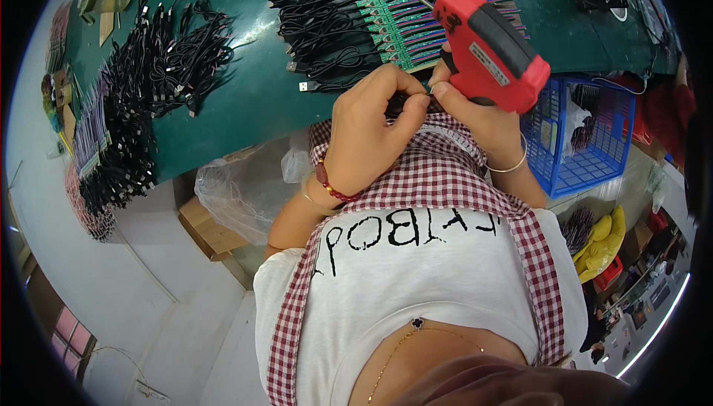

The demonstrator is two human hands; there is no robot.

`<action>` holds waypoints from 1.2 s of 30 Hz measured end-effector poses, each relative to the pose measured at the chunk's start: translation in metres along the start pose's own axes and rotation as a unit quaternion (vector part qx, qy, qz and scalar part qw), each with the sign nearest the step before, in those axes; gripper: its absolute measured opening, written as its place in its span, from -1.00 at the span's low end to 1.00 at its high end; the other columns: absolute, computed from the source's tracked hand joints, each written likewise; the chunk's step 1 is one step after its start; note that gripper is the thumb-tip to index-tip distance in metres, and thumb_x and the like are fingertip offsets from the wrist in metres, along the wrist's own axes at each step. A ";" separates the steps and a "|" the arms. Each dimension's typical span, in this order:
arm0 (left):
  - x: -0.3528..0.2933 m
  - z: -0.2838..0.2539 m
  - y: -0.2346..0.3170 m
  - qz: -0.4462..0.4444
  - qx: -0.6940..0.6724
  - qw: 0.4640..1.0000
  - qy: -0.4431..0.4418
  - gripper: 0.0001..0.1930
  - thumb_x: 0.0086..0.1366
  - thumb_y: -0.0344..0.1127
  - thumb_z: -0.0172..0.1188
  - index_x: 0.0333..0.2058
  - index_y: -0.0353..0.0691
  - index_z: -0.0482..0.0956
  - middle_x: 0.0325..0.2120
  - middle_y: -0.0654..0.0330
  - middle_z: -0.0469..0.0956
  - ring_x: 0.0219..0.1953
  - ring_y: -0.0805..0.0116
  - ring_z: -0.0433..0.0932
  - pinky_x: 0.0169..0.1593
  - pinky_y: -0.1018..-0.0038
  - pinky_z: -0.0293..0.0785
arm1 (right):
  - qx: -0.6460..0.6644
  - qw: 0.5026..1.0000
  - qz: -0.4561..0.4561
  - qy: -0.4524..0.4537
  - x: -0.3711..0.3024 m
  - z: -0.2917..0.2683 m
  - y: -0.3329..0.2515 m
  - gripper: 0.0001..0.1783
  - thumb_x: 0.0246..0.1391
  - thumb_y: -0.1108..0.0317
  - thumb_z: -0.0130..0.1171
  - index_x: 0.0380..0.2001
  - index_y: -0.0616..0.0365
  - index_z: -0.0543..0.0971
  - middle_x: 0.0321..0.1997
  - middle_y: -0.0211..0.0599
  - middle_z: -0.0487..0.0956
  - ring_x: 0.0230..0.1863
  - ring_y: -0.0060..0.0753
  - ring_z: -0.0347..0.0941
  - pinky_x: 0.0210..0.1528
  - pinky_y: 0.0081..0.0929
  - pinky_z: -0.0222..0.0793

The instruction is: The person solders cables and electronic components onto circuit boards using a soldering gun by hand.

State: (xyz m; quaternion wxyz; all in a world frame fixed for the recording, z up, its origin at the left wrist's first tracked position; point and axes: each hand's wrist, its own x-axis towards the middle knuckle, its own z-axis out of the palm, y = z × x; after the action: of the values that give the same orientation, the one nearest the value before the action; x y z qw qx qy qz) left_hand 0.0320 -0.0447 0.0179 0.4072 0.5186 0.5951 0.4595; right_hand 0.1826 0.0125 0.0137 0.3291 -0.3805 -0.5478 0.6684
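- Green worktable (245,105) stretches across the far side, pale wall (141,272) off to the left.
- Left hand (371,120) curls at the table's near edge, thumb and forefinger pinching a tiny piece (430,90), too small to identify.
- Right hand (479,120) meets it there, fingers bent; whether they pinch too, I cannot tell.
- Red tool (490,53) looms just over the right hand, metal nose pointing far and left; a grip on it can't be made out.
- Beyond the hands, green circuit boards (390,27) line up, black cables (327,23) to their left.
- More cables heap farther left; blue basket (547,146) sits right.
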 end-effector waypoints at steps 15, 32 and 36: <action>0.002 0.003 0.000 0.098 0.182 0.975 0.086 -0.90 -0.03 -0.56 0.17 -0.51 -0.32 0.44 -0.58 0.16 0.44 -0.56 0.33 0.44 -0.48 0.52 0.35 | 0.067 0.996 0.001 0.063 0.002 0.009 0.006 -0.83 -0.06 0.47 0.18 -0.34 0.22 0.49 -0.49 -0.51 0.46 -0.51 -0.72 0.36 -0.47 -0.71 0.27; 0.020 -0.007 -0.029 0.145 0.358 0.918 0.094 -0.90 -0.06 -0.44 0.24 -0.52 -0.19 0.50 -0.45 0.30 0.43 -0.40 0.31 0.43 -0.44 0.43 0.38 | 0.027 0.990 -0.002 0.140 -0.044 -0.040 0.024 -0.63 0.06 0.45 0.05 -0.07 0.39 0.32 -0.63 -0.31 0.37 -0.61 -0.58 0.24 -0.49 -0.57 0.24; 0.022 -0.009 -0.029 0.144 0.373 0.913 0.081 -0.90 -0.06 -0.45 0.24 -0.53 -0.19 0.49 -0.43 0.30 0.43 -0.38 0.31 0.44 -0.44 0.43 0.39 | 0.008 0.994 0.012 0.109 -0.077 -0.063 0.047 -0.60 0.04 0.39 0.09 -0.08 0.38 0.32 -0.64 -0.34 0.34 -0.62 -0.58 0.22 -0.52 -0.60 0.18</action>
State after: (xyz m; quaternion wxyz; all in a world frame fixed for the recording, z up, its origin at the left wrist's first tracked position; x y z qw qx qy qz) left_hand 0.0137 -0.0250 -0.0081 0.0639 0.6737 0.6731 0.2982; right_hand 0.2745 -0.0314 -0.0280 0.3818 -0.4555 -0.4987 0.6309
